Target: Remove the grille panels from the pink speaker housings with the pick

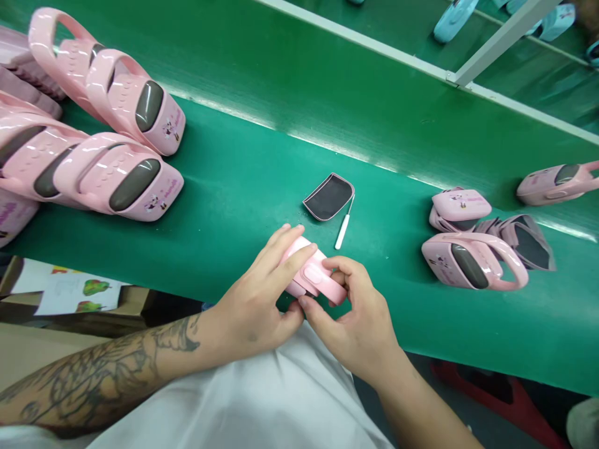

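Note:
Both my hands grip a pink plastic handled case (311,271) over the green belt, close to its near edge. My left hand (253,305) wraps its far side and my right hand (355,318) pinches its looped handle. Most of the case is hidden by my fingers. Just beyond my fingertips lies a dark pad in a pink frame (328,197). A thin white stick tool (343,227) rests beside it, its tip near the pad's corner, and neither hand touches them.
Stacked pink cases (126,181) fill the belt's left side; more cases (470,262) and dark pads (526,243) lie to the right. A white rail (505,43) separates a second green belt with light-blue items (453,22). A printed carton (60,287) sits below left.

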Available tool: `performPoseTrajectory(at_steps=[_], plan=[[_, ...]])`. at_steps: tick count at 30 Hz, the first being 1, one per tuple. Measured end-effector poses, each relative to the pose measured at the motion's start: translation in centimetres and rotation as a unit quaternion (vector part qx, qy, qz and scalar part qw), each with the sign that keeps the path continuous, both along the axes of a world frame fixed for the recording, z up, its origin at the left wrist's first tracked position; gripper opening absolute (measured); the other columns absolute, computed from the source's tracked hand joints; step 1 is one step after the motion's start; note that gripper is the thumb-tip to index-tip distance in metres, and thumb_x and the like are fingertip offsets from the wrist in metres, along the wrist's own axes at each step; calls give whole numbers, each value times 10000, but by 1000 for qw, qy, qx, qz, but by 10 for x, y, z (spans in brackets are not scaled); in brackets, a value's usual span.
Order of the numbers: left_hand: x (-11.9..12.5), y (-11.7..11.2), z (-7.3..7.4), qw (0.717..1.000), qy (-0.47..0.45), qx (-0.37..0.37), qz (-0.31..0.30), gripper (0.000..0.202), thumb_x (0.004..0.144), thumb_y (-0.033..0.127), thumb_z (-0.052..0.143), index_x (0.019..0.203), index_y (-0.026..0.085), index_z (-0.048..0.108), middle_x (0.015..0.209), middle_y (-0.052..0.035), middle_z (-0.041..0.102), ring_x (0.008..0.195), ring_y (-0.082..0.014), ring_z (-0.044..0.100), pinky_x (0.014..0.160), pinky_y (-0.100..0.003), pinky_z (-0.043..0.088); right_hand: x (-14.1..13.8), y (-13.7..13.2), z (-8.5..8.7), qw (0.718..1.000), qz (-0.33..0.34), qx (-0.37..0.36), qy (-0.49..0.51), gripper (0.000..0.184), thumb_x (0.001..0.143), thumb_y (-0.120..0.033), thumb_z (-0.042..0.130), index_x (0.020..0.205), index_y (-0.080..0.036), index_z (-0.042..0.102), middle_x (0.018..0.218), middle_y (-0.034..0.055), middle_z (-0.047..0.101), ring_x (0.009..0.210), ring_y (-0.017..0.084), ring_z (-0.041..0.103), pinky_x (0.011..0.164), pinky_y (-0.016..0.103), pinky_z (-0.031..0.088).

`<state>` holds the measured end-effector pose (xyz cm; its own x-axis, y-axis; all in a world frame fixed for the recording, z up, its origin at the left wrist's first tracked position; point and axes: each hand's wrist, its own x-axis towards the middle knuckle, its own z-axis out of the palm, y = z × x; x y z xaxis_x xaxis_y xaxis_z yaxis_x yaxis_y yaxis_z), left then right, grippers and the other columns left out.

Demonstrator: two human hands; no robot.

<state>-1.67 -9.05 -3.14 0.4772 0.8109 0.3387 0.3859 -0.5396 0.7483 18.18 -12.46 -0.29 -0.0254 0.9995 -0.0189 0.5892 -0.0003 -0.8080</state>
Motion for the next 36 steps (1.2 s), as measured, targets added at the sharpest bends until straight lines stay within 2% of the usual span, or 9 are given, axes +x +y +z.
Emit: performPoseTrajectory(at_steps=[6,10,18,22,25,27,30,33,36], plan=[[1,1,0,1000,-25,3,-5,890,797,53,694,1648,161,457,1693,-272,480,1578,-431,495,1263,-621,486,-1,-2,-9,1000,-23,10,10,480,831,-371,874,1225,-298,610,1017,12,783,761,192,741,641,321,613],[1,3,1,1000,-13,8,-22,878,811,74,693,1650,153,447,1703,-284,468,1602,-435,464,1276,-640,460,3,-4,-13,998,-18,64,-4,439,862,-420,864,1200,-293,613,1007,19,773,719,190,728,591,320,598],[-2,10,7,999,9,-18,-48,915,900,86,679,1730,220,318,1794,-243,358,1667,-414,375,1288,-636,452,9,0,-11,996,-4,87,-1,383,898,-364,826,1199,-274,606,963,6,755,634,151,673,570,304,590],[-1,10,7,998,13,-8,-56,862,942,101,685,1724,195,334,1753,-258,426,1645,-398,421,1289,-623,460,7,-1,-13,996,-19,88,12,346,903,-339,812,1179,-268,616,923,-4,736,596,136,644,538,288,571],[-3,15,7,999,10,-11,-44,825,963,84,694,1712,229,380,1703,-215,516,1602,-367,495,1284,-592,482,6,-2,-16,995,-30,88,26,344,897,-309,803,1185,-265,621,933,-8,725,581,119,617,524,271,554],[-9,24,4,998,8,-50,-46,850,950,158,785,1708,258,413,1688,-184,547,1589,-370,513,1293,-570,478,7,-2,-18,995,-41,82,38,353,888,-298,802,1190,-264,623,953,-6,719,574,106,597,513,259,539],[-19,45,-6,980,-37,-172,-91,974,882,372,916,1720,298,426,1702,-169,541,1574,-398,529,1290,-559,482,10,-3,-21,995,-61,52,60,373,864,-295,814,1184,-262,625,931,-10,696,565,103,569,497,253,515],[-22,62,-20,937,-134,-291,-136,1024,842,428,952,1721,345,434,1705,-156,546,1556,-399,556,1266,-539,508,15,-3,-22,995,-69,25,72,410,842,-298,826,1200,-264,631,919,-12,675,584,111,564,514,261,520],[-16,64,-26,890,-212,-373,-155,931,836,391,960,1663,316,540,1659,-169,597,1508,-410,605,1195,-525,571,19,-3,-21,995,-67,20,74,436,831,-305,833,1216,-269,631,954,-7,669,622,116,578,540,267,537]])
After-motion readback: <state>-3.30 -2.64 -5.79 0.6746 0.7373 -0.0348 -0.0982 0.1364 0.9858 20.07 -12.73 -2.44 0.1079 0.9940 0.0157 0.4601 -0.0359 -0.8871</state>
